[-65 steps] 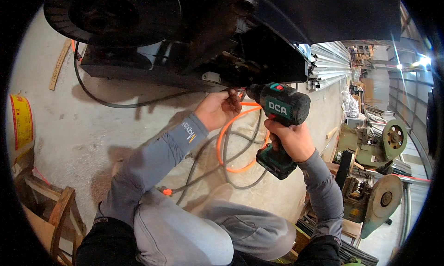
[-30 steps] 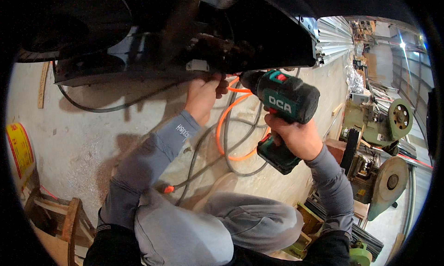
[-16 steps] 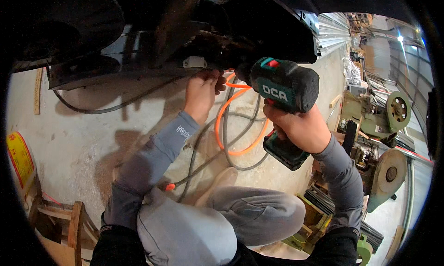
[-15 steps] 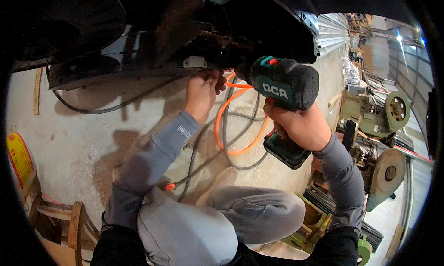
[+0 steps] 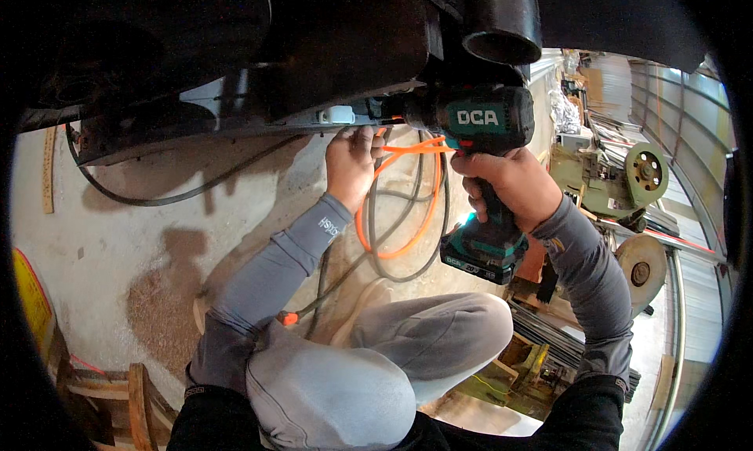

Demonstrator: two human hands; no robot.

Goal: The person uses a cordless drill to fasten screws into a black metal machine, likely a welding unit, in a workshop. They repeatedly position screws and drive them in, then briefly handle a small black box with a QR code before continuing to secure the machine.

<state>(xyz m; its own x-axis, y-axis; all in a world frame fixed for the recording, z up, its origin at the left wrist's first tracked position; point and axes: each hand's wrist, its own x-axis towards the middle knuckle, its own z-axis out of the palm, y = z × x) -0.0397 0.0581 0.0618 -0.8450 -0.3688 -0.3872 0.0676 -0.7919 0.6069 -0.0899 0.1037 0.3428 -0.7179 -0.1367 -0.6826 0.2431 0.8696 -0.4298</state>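
Here, white-lettered drill (image 5: 492, 121) — in right hand (image 5: 515, 186), lettered left sleeve (image 5: 284, 272)

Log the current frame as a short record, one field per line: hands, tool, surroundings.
Left hand: at the lower edge of dark equipment, just below a white block; anything held is unclear
Right hand: wrapped around the handle of the cordless drill
Tool: green-and-black cordless drill, front end pointing left, tip hard to make out
Below: orange line and dark cables by the pale floor
Far right: green machine
Lower left: wooden frame
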